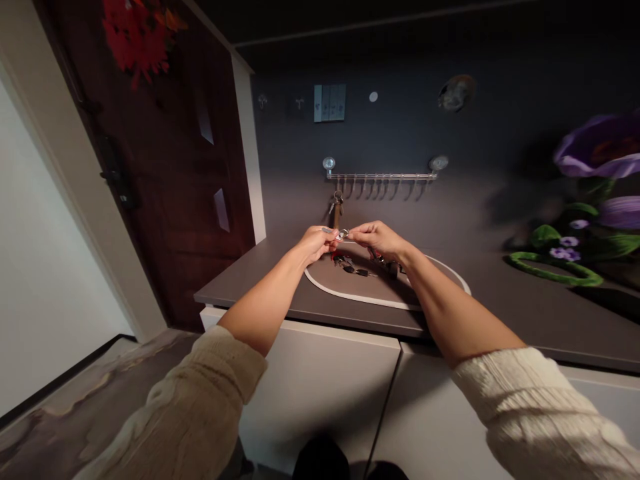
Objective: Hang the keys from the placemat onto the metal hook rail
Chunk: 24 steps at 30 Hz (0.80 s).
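The key ring point(343, 234) is pinched between both hands, held just above the oval tray point(385, 301) on the bench point(260, 280). The left hand point(316, 241) grips its left edge, the right hand point(376, 239) its right, equally near. More keys point(354, 269) lie in the tray. A hook rail point(383, 177) behind carries one key bunch point(337, 203).
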Available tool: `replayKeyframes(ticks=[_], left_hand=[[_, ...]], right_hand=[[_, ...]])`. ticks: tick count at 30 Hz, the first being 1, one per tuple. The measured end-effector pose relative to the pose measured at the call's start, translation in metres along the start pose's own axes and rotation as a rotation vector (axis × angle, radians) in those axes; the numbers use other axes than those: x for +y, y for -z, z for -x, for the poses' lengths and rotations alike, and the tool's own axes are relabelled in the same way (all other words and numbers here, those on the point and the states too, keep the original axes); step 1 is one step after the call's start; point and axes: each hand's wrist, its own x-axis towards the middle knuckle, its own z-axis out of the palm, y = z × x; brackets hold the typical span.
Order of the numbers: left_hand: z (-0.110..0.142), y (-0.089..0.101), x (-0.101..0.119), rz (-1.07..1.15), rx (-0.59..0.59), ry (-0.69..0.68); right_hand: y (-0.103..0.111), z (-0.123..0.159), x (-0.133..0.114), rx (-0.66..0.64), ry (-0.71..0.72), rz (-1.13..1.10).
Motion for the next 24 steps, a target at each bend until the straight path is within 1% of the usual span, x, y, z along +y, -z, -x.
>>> replayKeyframes(ticks=[6,8,11,15,19,24], left_hand=[[-0.002,0.002,0.001,0.094,-0.018,0.109],[-0.002,0.002,0.001,0.13,-0.011,0.119],[-0.002,0.002,0.002,0.185,0.02,0.123],[-0.004,0.005,0.002,0.26,0.032,0.133],[-0.006,0.008,0.001,0.336,0.053,0.11],[-0.008,0.011,-0.001,0.431,0.03,0.08]], right_hand=[[0.002,-0.005,0.001,-0.009,0.029,0.009],[0.001,-0.006,0.003,-0.023,0.029,-0.02],[-0.002,-0.005,0.005,-0.073,-0.026,-0.131],[-0.004,-0.004,0.006,-0.143,-0.145,-0.375],[-0.002,-0.006,0.007,-0.114,-0.172,-0.541],[0.001,-0.005,0.008,-0.077,-0.165,-0.615]])
